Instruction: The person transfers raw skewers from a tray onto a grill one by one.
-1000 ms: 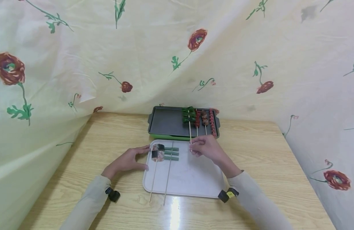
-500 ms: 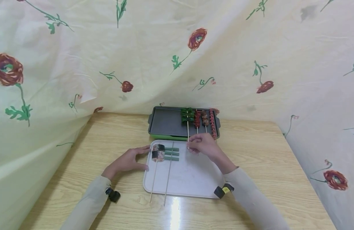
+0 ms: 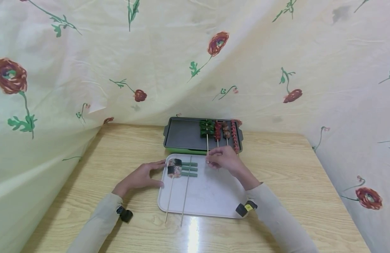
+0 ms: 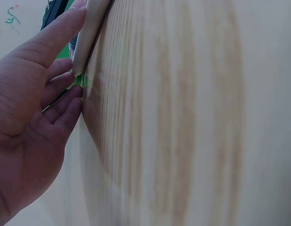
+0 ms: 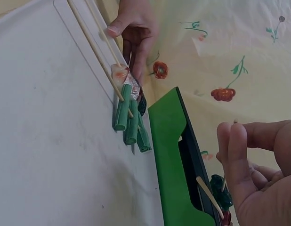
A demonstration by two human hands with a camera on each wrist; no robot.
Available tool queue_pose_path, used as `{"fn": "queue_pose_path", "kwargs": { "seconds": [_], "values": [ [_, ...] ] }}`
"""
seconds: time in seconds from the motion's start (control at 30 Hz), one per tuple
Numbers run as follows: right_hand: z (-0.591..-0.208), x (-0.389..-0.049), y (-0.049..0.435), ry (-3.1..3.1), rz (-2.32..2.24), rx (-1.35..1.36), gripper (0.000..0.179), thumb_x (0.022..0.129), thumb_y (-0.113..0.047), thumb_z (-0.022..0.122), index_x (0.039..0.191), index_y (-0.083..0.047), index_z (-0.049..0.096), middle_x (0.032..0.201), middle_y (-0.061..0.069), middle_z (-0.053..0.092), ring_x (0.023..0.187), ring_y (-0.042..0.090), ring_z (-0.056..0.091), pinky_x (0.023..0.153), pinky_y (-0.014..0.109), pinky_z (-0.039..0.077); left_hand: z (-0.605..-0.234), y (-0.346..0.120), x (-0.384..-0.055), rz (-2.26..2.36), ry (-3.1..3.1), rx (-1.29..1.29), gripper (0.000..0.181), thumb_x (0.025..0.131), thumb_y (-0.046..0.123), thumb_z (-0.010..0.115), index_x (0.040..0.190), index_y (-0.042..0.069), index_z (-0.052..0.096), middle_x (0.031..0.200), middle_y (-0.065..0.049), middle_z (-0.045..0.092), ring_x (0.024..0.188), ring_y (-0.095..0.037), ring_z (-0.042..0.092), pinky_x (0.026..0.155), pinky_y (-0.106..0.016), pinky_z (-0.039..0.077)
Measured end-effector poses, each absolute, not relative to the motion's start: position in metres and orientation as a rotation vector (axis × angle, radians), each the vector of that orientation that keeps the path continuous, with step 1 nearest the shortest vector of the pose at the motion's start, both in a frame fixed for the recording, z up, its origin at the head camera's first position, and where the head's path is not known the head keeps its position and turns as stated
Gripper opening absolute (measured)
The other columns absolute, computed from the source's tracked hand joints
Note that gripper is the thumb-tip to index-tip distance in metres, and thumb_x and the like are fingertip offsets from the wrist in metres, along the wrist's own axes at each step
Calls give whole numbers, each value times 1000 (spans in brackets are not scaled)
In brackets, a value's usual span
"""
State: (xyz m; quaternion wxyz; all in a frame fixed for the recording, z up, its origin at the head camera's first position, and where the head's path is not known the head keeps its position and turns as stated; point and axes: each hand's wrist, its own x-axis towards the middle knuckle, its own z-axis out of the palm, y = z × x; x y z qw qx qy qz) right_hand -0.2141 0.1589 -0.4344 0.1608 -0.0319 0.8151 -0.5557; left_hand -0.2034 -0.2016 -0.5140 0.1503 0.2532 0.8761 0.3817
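My right hand (image 3: 224,161) pinches the bare end of a skewer of dark green pepper-like pieces (image 3: 207,129) between thumb and fingers. Those pieces lie over the dark griddle (image 3: 183,135), left of the red meat skewer (image 3: 217,133). In the right wrist view its stick tip pokes up between the fingertips. My left hand (image 3: 141,178) is at the left rim of the white tray (image 3: 213,196), thumb and fingers spread along the edge. On that tray rest a skewer with two fish-like chunks (image 3: 174,168) and a skewer of green stalks (image 3: 190,169).
A brown meat skewer (image 3: 225,130) and a thin pink skewer (image 3: 234,135) occupy the griddle's right end. The griddle's green base (image 5: 171,160) stands just behind the tray. Flowered cloth (image 3: 169,70) hangs behind the wooden table (image 3: 277,168).
My right hand has shifted slightly left and away from me, carrying the green skewer left on the griddle, then stays nearly still. My left hand has not moved.
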Motion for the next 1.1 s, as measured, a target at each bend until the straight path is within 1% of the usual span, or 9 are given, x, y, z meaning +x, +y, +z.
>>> {"fn": "queue_pose_path", "kwargs": {
  "seconds": [0.2,0.3,0.5,0.6,0.7,0.8,0.9,1.0,1.1],
  "values": [
    [-432,-208,159,2361,-1533,-55,21,96,-13,71,111,2,74,93,12,77,74,19,72,68,34,64,-514,-202,-204,1103,2508,733,88,79,47,86,152,15,49,163,0,38,153,-30,29,123,-51,29],
    [-430,-205,159,2363,-1513,-51,21,97,-14,70,111,0,75,95,12,77,73,19,73,68,35,64,-513,-202,-204,1099,2508,714,88,78,47,86,152,16,49,163,2,38,153,-28,29,123,-49,29],
    [-429,-199,160,2385,-1457,-58,25,97,-16,70,116,1,74,99,11,77,68,18,73,64,34,64,-512,-201,-204,1111,2503,725,87,79,46,86,151,14,51,163,-2,38,152,-31,30,122,-52,29],
    [-428,-195,163,2419,-1432,-82,28,97,-16,69,118,1,73,101,14,78,67,19,73,62,32,63,-512,-201,-204,1108,2503,732,87,79,47,86,151,13,51,162,-3,38,152,-32,30,122,-53,29],
    [-426,-190,167,2441,-1431,-128,30,98,-16,68,121,4,71,104,19,77,69,21,74,61,34,63,-511,-201,-204,1104,2503,714,87,79,46,86,151,15,50,162,-1,38,152,-30,30,122,-51,30],
    [-420,-183,170,2462,-1436,-181,33,99,-17,67,123,5,69,106,21,76,72,22,74,62,35,64,-510,-201,-204,1105,2503,702,88,78,46,87,152,15,50,162,1,38,152,-28,30,122,-49,30],
    [-410,-172,172,2492,-1437,-215,35,99,-19,68,125,4,68,107,19,76,76,22,74,63,34,64,-509,-201,-204,1110,2497,704,88,78,46,87,151,15,50,162,1,38,152,-28,30,123,-49,29],
    [-399,-158,172,2525,-1427,-241,34,98,-21,69,124,1,69,105,16,76,78,24,74,63,33,63,-509,-201,-204,1117,2492,720,88,79,46,87,151,13,50,162,-1,38,152,-30,30,123,-51,29],
    [-391,-144,171,2565,-1406,-282,32,97,-20,71,121,0,70,99,12,77,76,22,73,61,32,62,-508,-202,-204,1112,2494,737,88,79,45,87,151,12,50,162,-2,38,152,-30,29,123,-50,29]
  ]
}}
